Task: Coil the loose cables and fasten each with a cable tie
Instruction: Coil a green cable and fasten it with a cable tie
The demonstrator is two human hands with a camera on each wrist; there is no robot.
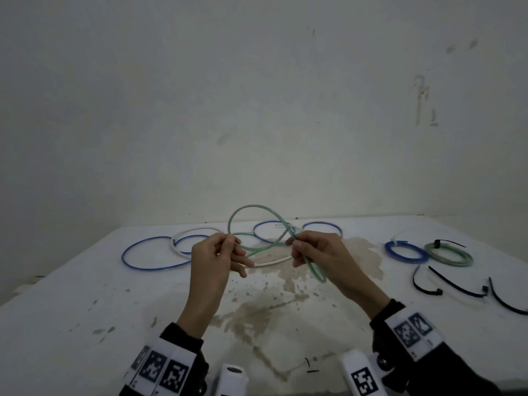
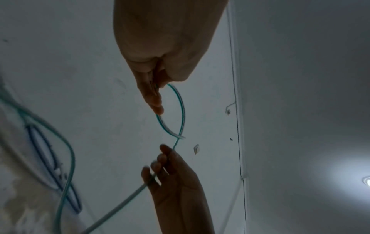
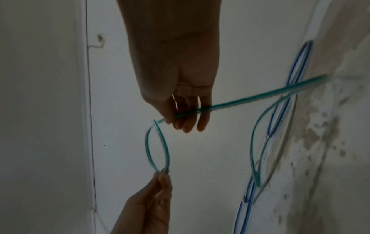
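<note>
A loose green cable (image 1: 258,207) forms a raised loop above the white table (image 1: 85,295). My left hand (image 1: 228,243) pinches the loop's left side between thumb and fingers. On the right side my right hand (image 1: 296,243) grips the cable where its strands cross, and a tail hangs below that hand. In the left wrist view the left hand (image 2: 157,86) pinches the green cable (image 2: 182,110). In the right wrist view the cable (image 3: 240,101) crosses the right hand's fingers (image 3: 186,123). Three black cable ties (image 1: 457,284) lie loose at the right.
A loose blue cable (image 1: 151,254) and a white cable (image 1: 197,231) lie behind my hands, with more blue loops (image 1: 323,224) further back. At the right sit a tied blue coil (image 1: 405,252) and a tied green coil (image 1: 448,255). A wall stands behind the table.
</note>
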